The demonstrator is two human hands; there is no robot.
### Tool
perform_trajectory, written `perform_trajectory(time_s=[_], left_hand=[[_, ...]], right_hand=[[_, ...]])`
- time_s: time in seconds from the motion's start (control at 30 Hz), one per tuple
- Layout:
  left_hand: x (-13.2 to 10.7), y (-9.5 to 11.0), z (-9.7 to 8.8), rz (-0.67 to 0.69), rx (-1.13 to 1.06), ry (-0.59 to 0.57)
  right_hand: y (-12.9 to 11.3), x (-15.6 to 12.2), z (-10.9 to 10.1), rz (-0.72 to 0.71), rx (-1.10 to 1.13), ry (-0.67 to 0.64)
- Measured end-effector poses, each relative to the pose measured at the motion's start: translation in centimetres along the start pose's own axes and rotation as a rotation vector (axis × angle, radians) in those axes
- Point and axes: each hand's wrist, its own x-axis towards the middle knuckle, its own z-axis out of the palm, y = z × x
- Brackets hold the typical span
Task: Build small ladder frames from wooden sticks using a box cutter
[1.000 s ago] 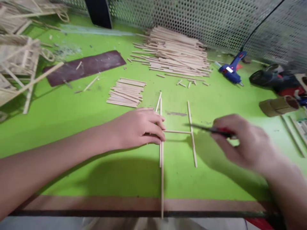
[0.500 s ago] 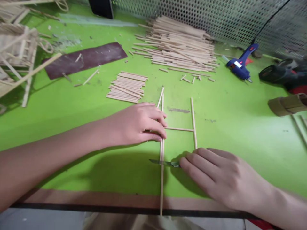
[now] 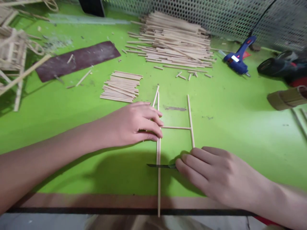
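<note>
My left hand (image 3: 146,124) presses its fingertips on thin wooden sticks lying side by side, holding them against the green table. The longer stick (image 3: 159,191) reaches past the table's front edge. My right hand (image 3: 208,167) is closed around a craft knife; most of its handle is hidden in the fist. The knife's blade (image 3: 157,165) lies across the sticks below my left fingers, pointing left. A thin crosspiece (image 3: 176,127) runs from under my left fingertips to an upright stick (image 3: 189,111), whose lower end meets my right hand.
Behind my left hand lies a small pile of cut sticks (image 3: 121,86), with a large stack of sticks (image 3: 175,41) farther back. Brown sandpaper (image 3: 79,60) and a wooden model (image 3: 11,54) are left. A blue glue gun (image 3: 237,59) and a bamboo piece (image 3: 286,97) are right.
The whole view has shifted slightly. The knife blade has moved a little toward me along the sticks and looks darker. My left hand keeps its hold.
</note>
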Motion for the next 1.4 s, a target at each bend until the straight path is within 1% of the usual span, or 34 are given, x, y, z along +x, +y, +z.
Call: perform_trajectory(time_s=[0.17, 0.3, 0.53, 0.73, 0.83, 0.9, 1.1, 1.23, 1.4], left_hand=[[-0.04, 0.16, -0.15, -0.025, -0.007, -0.025], [-0.14, 0.03, 0.01, -0.019, -0.009, -0.006], [-0.33, -0.23, 0.15, -0.055, -0.031, -0.011], [-0.28, -0.29, 0.05, -0.024, -0.033, 0.004], [-0.13, -0.11, -0.22, -0.011, -0.007, -0.021], [-0.08, -0.02, -0.34, -0.012, 0.001, -0.037], [-0.26, -0.13, -0.03, -0.025, -0.017, 0.01], [-0.32, -0.25, 0.11, -0.019, -0.013, -0.001], [-0.2, -0.13, -0.17, -0.029, -0.016, -0.019]], right_hand=[[0.0, -0.14, -0.06, 0.009, -0.016, 0.013], [0.07, -0.21, -0.07, 0.008, -0.023, 0.019], [0.22, -0.33, 0.11, -0.014, -0.016, 0.012], [0.26, -0.39, 0.01, -0.017, -0.008, 0.01], [0.16, -0.43, -0.05, -0.01, -0.002, 0.015], [0.09, -0.46, -0.04, -0.007, 0.0, 0.014], [0.09, -0.41, 0.01, -0.006, -0.015, 0.017], [0.1, -0.36, 0.0, 0.0, -0.009, 0.031], [0.09, -0.31, -0.04, 0.001, -0.006, 0.031]])
